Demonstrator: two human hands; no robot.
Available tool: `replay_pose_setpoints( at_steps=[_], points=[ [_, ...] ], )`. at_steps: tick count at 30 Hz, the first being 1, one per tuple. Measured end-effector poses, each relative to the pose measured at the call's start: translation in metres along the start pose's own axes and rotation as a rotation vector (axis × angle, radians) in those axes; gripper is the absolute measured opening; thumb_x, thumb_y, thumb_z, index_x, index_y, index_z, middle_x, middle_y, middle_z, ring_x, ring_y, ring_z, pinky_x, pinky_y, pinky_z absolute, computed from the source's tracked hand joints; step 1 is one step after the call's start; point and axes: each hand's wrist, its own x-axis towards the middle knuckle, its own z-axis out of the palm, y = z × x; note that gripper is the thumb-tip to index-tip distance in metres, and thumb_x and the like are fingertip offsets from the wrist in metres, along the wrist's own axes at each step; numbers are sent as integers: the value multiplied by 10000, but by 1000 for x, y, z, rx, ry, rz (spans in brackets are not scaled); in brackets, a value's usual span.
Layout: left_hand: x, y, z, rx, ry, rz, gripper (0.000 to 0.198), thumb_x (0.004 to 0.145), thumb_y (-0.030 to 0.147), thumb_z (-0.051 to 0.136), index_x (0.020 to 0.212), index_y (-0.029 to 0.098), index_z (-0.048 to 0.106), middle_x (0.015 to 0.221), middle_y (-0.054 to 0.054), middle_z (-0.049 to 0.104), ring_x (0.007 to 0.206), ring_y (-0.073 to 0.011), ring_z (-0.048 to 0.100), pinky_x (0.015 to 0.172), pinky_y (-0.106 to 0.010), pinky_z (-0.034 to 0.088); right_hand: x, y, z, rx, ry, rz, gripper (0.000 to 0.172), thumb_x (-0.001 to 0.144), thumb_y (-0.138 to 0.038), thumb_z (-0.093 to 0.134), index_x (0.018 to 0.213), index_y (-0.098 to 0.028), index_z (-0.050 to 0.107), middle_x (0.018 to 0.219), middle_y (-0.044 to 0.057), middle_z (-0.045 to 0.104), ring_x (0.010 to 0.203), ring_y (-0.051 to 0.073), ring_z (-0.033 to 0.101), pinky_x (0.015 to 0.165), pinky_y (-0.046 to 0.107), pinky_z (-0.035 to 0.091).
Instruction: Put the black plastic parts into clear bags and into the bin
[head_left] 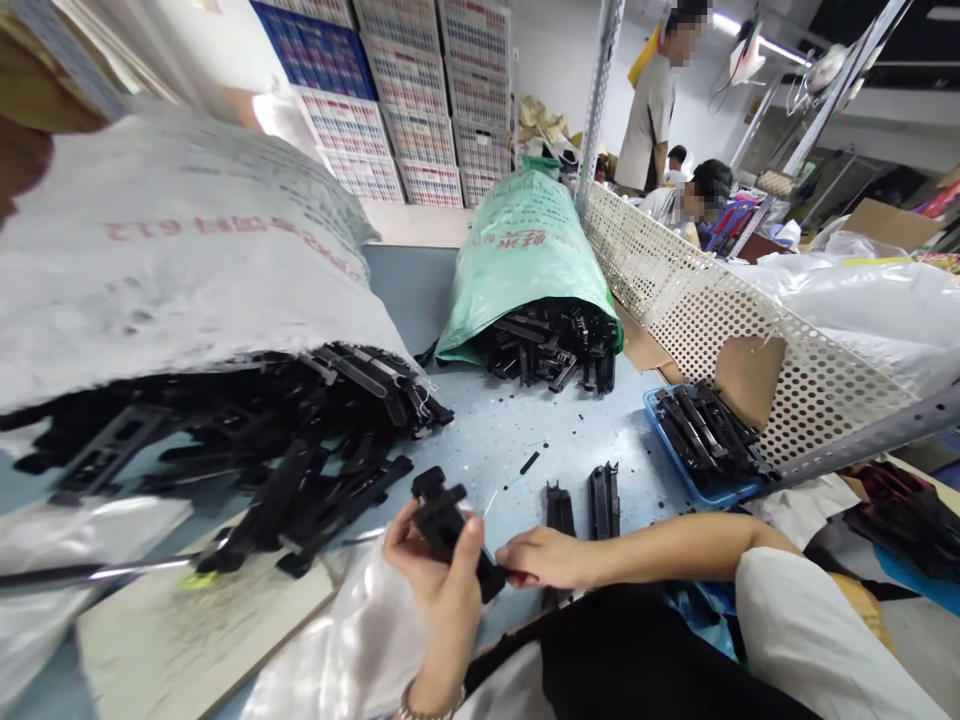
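Note:
In my left hand (442, 590) is a long black plastic part (441, 515) with a slot and a crosspiece at its upper end. It is tilted, with my thumb along one side and my fingers around the other. My right hand (546, 558) is closed at the lower end of this part, fingertips pinched together against it. Whether a small piece is between those fingertips is hidden. Just beyond my right forearm, two similar black parts (604, 502) lie side by side on the blue table (480, 410).
Black parts spill from a white woven sack (187, 230) at left and a green sack (517, 240) behind. A blue tray (673, 462) of parts stands right, beside a perforated metal panel (675, 280). A pale board (180, 640) lies front left. Other people are farther back.

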Motion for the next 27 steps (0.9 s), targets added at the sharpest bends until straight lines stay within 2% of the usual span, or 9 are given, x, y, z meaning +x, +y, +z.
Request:
replay_pose_setpoints(
  at_steps=[2,5,8,13,16,19,21,24,27],
  points=[
    [1,2,-3,-52,-3,37,764,658,451,863,1244,255,413,969,-5,630,712,-154,660,676,-307,552,-1,-3,-4,4,-24,22,513,1110,-315,201,867,-160,626,755,13,684,633,106,599,612,228,454],
    [7,7,-5,-181,-149,-198,669,728,505,807,1205,267,402,811,40,618,610,-145,610,587,-282,517,0,-6,-17,-129,56,-99,395,1026,-513,475,912,-179,651,931,79,714,853,184,626,717,290,478],
    [9,11,-4,-233,-194,-388,593,741,559,778,1123,269,430,742,49,613,574,-146,587,538,-263,488,2,-5,-19,-194,53,-232,449,960,-606,543,825,-190,642,915,113,702,936,236,606,777,346,477],
    [5,3,-5,-175,-35,-217,692,690,539,822,1196,278,430,805,51,615,606,-139,585,577,-265,502,-2,-5,0,64,-8,-7,500,1093,-470,270,939,-173,642,812,30,690,746,130,640,693,239,489],
    [12,-13,-11,-99,-94,-212,700,716,559,786,1256,280,439,814,44,631,647,-170,622,612,-295,530,1,0,-8,28,-142,74,489,1084,-507,297,1008,-187,658,857,22,705,777,141,669,698,240,501],
    [20,-39,-15,20,-206,-357,559,818,609,641,1243,265,524,1012,-39,712,904,-247,704,795,-387,589,19,24,-37,-301,48,127,419,1056,-522,386,1146,-212,653,1078,92,696,1004,236,658,830,345,523],
    [17,-61,-12,114,-251,-352,531,858,579,592,1267,241,562,1210,-87,695,1148,-281,662,1004,-446,540,38,52,-62,-472,216,277,382,1067,-426,380,1347,-238,561,1286,133,615,1095,255,627,879,381,528],
    [-3,-93,3,241,-359,-205,547,905,498,560,1365,202,533,1406,-139,594,1378,-315,517,1194,-533,373,65,98,-96,-600,338,565,511,1039,-348,449,1533,-249,364,1566,164,358,1195,286,572,906,397,534],
    [-27,-115,19,338,-419,-42,588,963,433,481,1489,175,430,1562,-183,418,1507,-323,353,1259,-565,254,81,132,-112,-634,354,631,428,1021,-283,468,1434,-173,493,1587,179,314,1259,337,498,924,416,520]
  ],
)
